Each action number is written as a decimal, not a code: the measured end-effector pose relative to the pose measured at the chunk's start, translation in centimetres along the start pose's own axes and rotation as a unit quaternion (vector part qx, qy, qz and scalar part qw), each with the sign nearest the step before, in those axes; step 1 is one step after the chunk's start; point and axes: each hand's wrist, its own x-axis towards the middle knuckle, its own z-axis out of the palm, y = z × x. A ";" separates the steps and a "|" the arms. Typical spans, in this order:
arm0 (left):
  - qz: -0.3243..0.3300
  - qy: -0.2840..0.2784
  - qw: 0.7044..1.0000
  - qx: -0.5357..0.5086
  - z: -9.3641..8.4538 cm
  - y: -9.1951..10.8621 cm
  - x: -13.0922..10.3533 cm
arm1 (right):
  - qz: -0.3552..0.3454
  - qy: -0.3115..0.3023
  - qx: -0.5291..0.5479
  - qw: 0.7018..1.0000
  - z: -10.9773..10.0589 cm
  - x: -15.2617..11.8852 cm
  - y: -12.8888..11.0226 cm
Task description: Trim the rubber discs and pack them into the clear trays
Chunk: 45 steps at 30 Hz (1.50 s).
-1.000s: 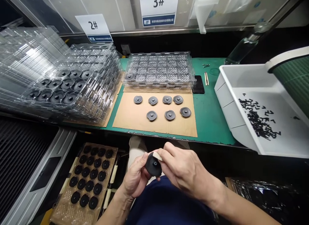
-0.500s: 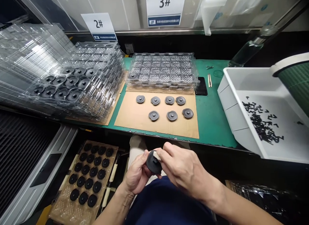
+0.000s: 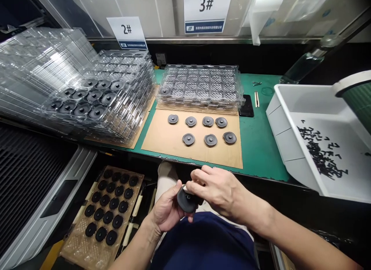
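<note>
In my left hand is a round black plastic disc with a raised hub at its middle, gripped by the rim and tilted over my lap. My right hand is closed over the disc's upper side, fingers pinching a small cream-white piece against the surface. That piece is mostly covered by the fingers, so its kind does not show. On the bench beyond, several similar discs lie in two rows on a cardboard sheet.
Clear plastic trays are stacked behind the cardboard; a taller tray stack stands left. A phone and a white bin with small black scraps are at right. Low left sits a tray of discs.
The view has shifted a little, so the bench things sit slightly further right. My right fingers have moved on the disc and cover more of the cream-white piece.
</note>
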 end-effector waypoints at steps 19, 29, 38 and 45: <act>0.165 0.079 0.983 0.026 0.5 1.6 -0.9 | 0.142 0.102 0.006 0.984 2.7 -0.5 -1.5; 0.040 -0.006 0.999 -0.019 0.0 0.7 -0.1 | -0.037 0.047 -0.020 0.998 0.7 1.7 -0.8; 0.196 0.066 0.978 0.006 -0.6 2.3 -0.7 | 0.169 0.096 0.044 0.980 2.7 1.0 -1.6; 0.065 -0.011 0.997 -0.052 -1.3 0.8 -0.2 | -0.031 0.030 -0.007 0.999 1.1 2.8 -0.7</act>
